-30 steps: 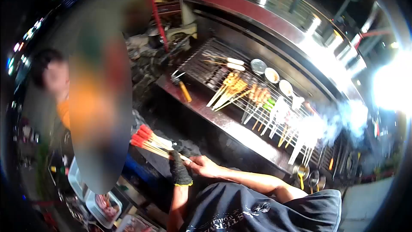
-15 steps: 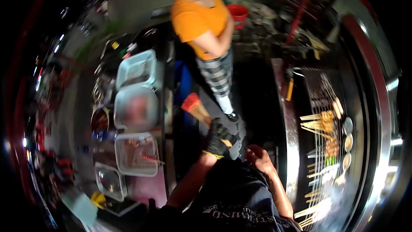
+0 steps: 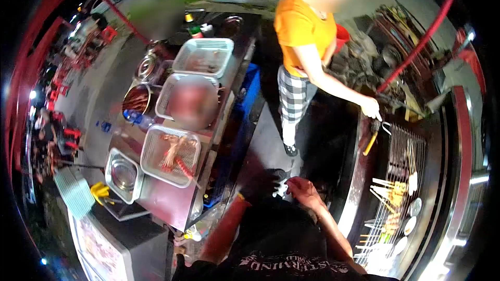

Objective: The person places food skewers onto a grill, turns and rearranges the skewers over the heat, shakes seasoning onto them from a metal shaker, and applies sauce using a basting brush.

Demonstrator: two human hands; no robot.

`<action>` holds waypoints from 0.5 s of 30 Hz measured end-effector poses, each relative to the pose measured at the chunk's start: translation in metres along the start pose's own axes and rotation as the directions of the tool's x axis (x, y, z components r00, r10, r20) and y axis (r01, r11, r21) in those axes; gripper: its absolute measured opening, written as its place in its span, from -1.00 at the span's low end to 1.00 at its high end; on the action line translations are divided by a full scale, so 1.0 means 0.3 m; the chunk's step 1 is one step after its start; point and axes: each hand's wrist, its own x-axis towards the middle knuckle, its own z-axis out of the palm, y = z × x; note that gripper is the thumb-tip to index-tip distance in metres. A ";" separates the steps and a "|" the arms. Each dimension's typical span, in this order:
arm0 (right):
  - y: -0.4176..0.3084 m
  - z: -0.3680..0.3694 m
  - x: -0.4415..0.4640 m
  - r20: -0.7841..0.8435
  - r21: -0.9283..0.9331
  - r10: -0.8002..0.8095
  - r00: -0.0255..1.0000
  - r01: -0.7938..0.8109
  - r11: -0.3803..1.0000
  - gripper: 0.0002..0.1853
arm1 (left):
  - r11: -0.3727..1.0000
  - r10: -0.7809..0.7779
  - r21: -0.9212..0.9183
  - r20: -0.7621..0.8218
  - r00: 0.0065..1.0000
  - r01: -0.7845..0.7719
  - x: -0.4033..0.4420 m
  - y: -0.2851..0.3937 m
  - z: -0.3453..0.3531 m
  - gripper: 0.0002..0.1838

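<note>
1. The left hand (image 3: 262, 184), in a dark glove, is between the grill (image 3: 398, 138) and the table (image 3: 164, 200); it blurs into shadow, so whether its fingers grasp anything I cannot tell.
2. The right hand (image 3: 306, 193), bare, is nearer the grill, fingers slack and loosely bent.
3. Skewers (image 3: 173, 155) lie in a pale basket (image 3: 162, 177) on the table, across from the grill.
4. Grilling skewers (image 3: 391, 198) lie on the grill's rack.
5. A co-worker's hand (image 3: 371, 109) is at the grill's far end, near a yellow-handled tool (image 3: 370, 144).

Red-ended skewers (image 3: 170, 160), bunched in the white basket (image 3: 154, 169) left of the left fingers (image 3: 270, 181), and one red skewer (image 3: 183, 167) pokes over the rim!
</note>
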 end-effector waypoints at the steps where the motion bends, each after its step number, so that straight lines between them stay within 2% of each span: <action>1: 0.024 -0.003 -0.008 -0.021 0.020 0.022 1.000 -0.022 1.000 -0.73 | 0.886 0.013 0.462 0.051 0.999 -0.035 0.093 -0.091 -0.038 -0.62; 2: 0.065 -0.013 -0.011 -0.006 0.072 0.048 0.999 -0.047 0.996 -0.72 | 0.571 0.026 0.815 0.103 0.994 -0.099 0.188 -0.183 -0.077 -0.63; 3: 0.115 -0.023 -0.014 0.002 0.125 0.072 0.997 -0.072 0.990 -0.71 | 0.337 0.008 0.927 0.172 0.985 -0.165 0.257 -0.247 -0.135 -0.65; 4: 0.204 -0.020 -0.015 -0.042 0.176 0.065 0.997 -0.056 0.983 -0.70 | 0.083 -0.009 0.968 0.240 0.971 -0.238 0.327 -0.308 -0.190 -0.66; 5: 0.216 -0.048 -0.040 -0.099 0.202 0.097 0.990 -0.075 0.977 -0.70 | 0.098 0.013 0.957 0.274 0.962 -0.274 0.357 -0.305 -0.169 -0.68; 7: 0.206 -0.105 -0.099 -0.151 0.240 0.129 0.980 -0.090 0.966 -0.72 | -0.287 -0.100 0.872 0.384 0.918 -0.396 0.374 -0.077 0.073 -0.70; 8: 0.275 -0.106 -0.112 -0.219 0.240 0.199 0.955 -0.145 0.960 -0.71 | 0.155 -0.050 0.950 0.280 0.959 -0.270 0.403 -0.103 0.060 -0.69; 9: 0.271 -0.129 -0.141 -0.247 0.317 0.275 0.929 -0.191 0.929 -0.70 | 0.554 -0.089 0.830 0.137 0.987 -0.065 0.431 -0.128 0.044 -0.67; 11: 0.261 -0.182 -0.204 -0.387 0.296 0.310 0.869 -0.201 0.934 -0.70 | 0.446 -0.194 0.890 -0.006 0.981 0.093 0.472 -0.036 0.137 -0.66; 13: 0.331 -0.182 -0.240 -0.500 0.417 0.380 0.778 -0.169 0.893 -0.69 | 0.241 -0.245 0.966 0.150 0.958 -0.089 0.571 -0.040 0.079 -0.66; 14: 0.337 -0.184 -0.265 -0.534 0.430 0.429 0.728 -0.202 0.880 -0.68 | 0.212 -0.327 0.970 0.188 0.926 -0.122 0.603 -0.031 0.130 -0.66; 15: 0.341 -0.188 -0.289 -0.561 0.444 0.471 0.680 -0.233 0.865 -0.67 | 0.083 -0.402 0.985 0.173 0.899 -0.153 0.608 0.008 0.215 -0.64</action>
